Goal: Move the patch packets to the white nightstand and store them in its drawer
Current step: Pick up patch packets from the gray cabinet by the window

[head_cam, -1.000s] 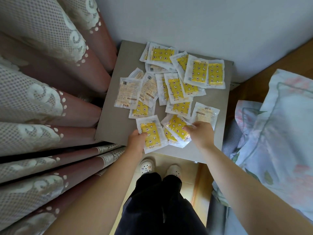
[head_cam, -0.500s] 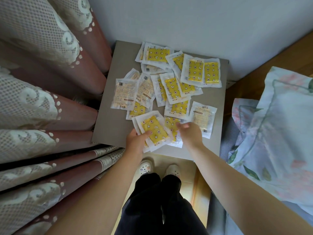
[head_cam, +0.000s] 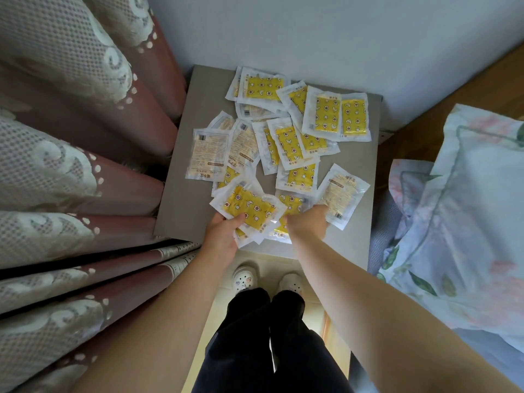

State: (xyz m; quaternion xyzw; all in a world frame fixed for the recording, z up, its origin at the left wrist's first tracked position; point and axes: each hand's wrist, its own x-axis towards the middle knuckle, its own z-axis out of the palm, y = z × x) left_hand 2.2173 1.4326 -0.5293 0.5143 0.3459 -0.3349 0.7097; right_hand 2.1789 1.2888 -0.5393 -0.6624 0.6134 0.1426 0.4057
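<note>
Since the earlier frames the near packets have been gathered into one stack [head_cam: 249, 209], and the right hand [head_cam: 307, 224] has been shifted rightward to a print-side-up packet [head_cam: 341, 191]. The stack is gripped by the left hand [head_cam: 221, 236], thumb laid over the top sachet: clear crinkled plastic over a yellow pad patterned with stars, moons and flowers. Only the back of the right hand is seen, so its grasp cannot be told. A barcode and fine lettering are carried on the reverse sides, too small to be read. The remaining patch packets [head_cam: 295, 140] are strewn overlapping across the flat grey table [head_cam: 181, 205], which is flanked by a maroon lace-trimmed curtain [head_cam: 85, 165] and a floral pillow [head_cam: 467, 208].
</note>
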